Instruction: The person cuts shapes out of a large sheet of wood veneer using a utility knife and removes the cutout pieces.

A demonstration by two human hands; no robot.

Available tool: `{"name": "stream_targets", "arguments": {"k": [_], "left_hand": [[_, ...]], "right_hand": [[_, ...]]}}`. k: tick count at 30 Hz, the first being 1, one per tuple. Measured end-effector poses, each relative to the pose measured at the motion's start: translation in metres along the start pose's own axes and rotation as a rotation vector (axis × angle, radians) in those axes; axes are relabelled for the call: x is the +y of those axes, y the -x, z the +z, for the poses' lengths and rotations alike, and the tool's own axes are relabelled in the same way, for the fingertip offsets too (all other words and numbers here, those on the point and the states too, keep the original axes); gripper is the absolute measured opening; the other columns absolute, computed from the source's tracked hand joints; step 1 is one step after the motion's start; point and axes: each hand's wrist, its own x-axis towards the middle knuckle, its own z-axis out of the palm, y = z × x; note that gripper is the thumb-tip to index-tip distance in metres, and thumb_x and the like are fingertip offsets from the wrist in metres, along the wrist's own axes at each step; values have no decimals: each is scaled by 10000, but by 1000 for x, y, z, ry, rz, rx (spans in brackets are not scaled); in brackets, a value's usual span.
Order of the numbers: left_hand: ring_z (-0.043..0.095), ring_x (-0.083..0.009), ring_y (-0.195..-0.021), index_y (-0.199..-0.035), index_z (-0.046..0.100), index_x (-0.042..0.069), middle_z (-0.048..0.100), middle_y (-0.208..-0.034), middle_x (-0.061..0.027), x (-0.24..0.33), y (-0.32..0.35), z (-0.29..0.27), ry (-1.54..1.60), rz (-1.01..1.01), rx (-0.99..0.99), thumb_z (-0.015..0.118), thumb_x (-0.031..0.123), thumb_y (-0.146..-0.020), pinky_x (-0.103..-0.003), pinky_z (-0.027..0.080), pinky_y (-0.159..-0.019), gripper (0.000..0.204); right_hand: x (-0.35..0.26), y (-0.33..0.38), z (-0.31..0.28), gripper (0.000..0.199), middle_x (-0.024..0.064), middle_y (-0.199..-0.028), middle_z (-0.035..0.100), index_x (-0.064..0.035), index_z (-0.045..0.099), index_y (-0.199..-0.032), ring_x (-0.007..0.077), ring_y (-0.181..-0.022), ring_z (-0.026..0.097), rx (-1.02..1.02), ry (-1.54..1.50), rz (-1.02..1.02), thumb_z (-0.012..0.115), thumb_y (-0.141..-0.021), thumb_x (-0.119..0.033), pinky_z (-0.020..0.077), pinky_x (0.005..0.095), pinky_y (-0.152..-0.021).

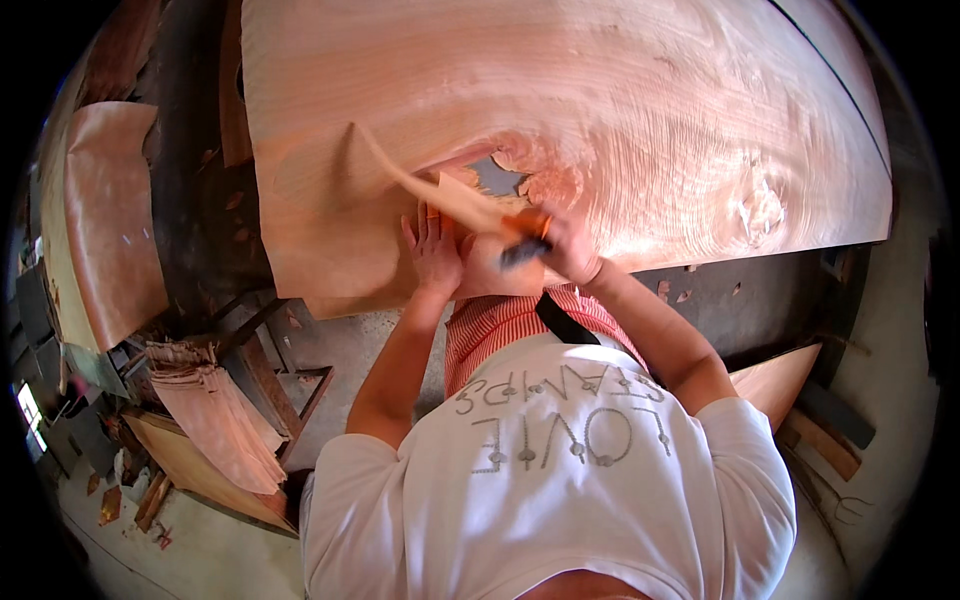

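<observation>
The left hand (436, 252) lies flat, fingers apart, on the veneer sheet (620, 130) covering the worktop (760, 295). Just beside it, the right hand (565, 245) is clamped on an orange-handled knife (525, 240). A long strip (420, 185) already curls free beyond both grips; the ragged hole (497, 177) looks only partly trimmed.

I see warm, even daylight over the big veneer sheet (560, 110), bright enough to wash out its upper grain toward the top right. My white shirt (560, 490) is close to overexposed. The right hand (565, 245) and the strip (430, 185) it swings are smeared by motion blur; the left hand (435, 250) stays sharp. The fisheye bends the sheet's edges, and the corners fall to black, with a small glaring window (28, 410) at far left
</observation>
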Motion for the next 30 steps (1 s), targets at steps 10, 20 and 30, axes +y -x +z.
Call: {"name": "stream_targets", "arguments": {"k": [10,20,30], "left_hand": [[238,-300,-1276,-1279,332,-15,254,-1374,-164,43,-38,-9,25,48,144,538,413,-772,-521,120,-1024,695],[257,-305,-1264,-1279,351,36,279,-1366,-156,8,-44,-16,2,-16,269,488,353,-819,-484,168,-1017,574],[271,-268,-1265,-1271,375,45,300,-1360,-132,2,-45,-7,83,-120,382,477,217,-811,-452,190,-1028,502]], "right_hand": [[76,-29,-30,232,13,-701,511,-42,528,-1016,87,-591,435,488,-57,673,595,-815,-133,384,227,-552],[89,30,12,313,52,-655,511,-32,447,-1180,151,-607,514,-19,-300,746,435,-876,-106,416,285,-572],[24,-6,65,325,199,-813,563,-2,500,-1033,346,-808,548,-372,-44,575,321,-901,-239,415,394,-724]]}}
